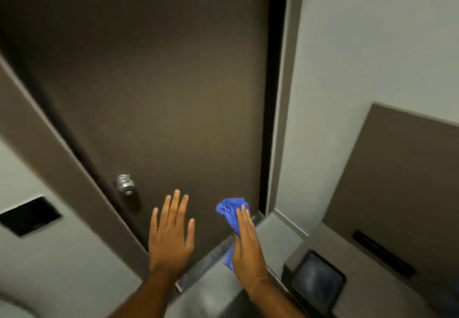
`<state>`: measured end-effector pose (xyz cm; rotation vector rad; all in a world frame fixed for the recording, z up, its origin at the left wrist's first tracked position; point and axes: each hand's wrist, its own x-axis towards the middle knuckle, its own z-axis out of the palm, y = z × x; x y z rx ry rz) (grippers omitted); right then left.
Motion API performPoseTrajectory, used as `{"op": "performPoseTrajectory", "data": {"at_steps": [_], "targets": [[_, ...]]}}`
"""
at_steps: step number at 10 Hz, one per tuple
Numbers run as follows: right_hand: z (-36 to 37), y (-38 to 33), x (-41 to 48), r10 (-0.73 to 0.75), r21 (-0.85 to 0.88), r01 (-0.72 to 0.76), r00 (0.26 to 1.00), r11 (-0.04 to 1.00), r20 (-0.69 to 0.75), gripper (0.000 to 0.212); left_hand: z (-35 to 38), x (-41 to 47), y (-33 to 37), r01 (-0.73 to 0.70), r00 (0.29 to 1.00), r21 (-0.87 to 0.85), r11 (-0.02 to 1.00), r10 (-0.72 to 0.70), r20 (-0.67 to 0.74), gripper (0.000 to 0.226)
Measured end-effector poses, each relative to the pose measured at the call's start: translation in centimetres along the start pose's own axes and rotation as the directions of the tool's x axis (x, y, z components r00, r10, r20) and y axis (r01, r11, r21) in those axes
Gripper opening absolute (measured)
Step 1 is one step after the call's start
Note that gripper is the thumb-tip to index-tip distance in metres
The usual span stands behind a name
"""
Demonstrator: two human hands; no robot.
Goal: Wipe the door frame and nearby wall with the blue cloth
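From the head camera, a dark brown door fills most of the view, with a silver knob low on its left side. The left hand is spread flat with fingers apart, raised in front of the lower door; whether it touches the surface is unclear. It holds nothing. The right hand is just to its right, fingers straight and close together, pressing a bunched blue cloth under the palm. The cloth sticks out above the fingertips and below the heel of the hand, and it sits near the door's lower right corner, close to the dark gap beside the door frame. The pale wall runs to the right of the frame. A brown panel is fixed on that wall, and a small dark bin stands below it.
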<state>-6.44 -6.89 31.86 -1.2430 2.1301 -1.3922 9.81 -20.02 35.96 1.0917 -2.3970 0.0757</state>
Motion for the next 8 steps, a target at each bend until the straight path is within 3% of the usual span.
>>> {"op": "performPoseTrajectory", "data": {"at_steps": [1,2,3,4,5,6,7,8], "targets": [[-2.6,9.8,-4.8,0.234,-0.007,-0.234,0.972,0.972,0.018,0.069,6.2,-5.1,4.6,-0.032,0.975,-0.039,0.999,0.040,0.218,0.066],[-7.0,20.7,-9.1,0.561,0.149,-0.555,0.828,0.819,-0.003,0.069,13.6,-11.7,10.4,-0.068,0.879,-0.074,0.995,0.094,0.468,0.069],[-8.8,26.8,-10.6,0.707,0.172,-0.693,0.706,0.700,-0.030,0.076,17.4,-15.4,13.2,-0.025,0.792,-0.098,0.995,0.080,0.605,0.073],[-9.5,35.0,-10.3,0.842,0.215,-0.819,0.539,0.532,-0.031,0.074,21.7,-21.3,15.6,0.051,0.679,-0.061,0.997,0.010,0.734,0.078],[-8.8,39.8,-8.8,0.842,0.099,-0.836,0.535,0.539,-0.063,0.058,24.2,-25.1,16.1,0.083,0.655,-0.025,0.996,-0.035,0.755,0.077],[-7.7,46.2,-5.2,0.814,-0.046,-0.817,0.577,0.575,-0.066,0.052,27.1,-27.8,16.0,0.132,0.661,0.008,0.991,-0.094,0.745,0.073],[-7.1,48.6,-3.4,0.794,-0.221,-0.785,0.604,0.578,-0.072,0.069,28.8,-28.6,15.8,0.146,0.651,0.044,0.988,-0.130,0.748,0.069],[-5.9,49.1,-2.9,0.749,-0.424,-0.676,0.662,0.603,0.011,0.083,29.6,-27.7,15.7,0.187,0.679,0.045,0.981,-0.162,0.716,0.069]]}}
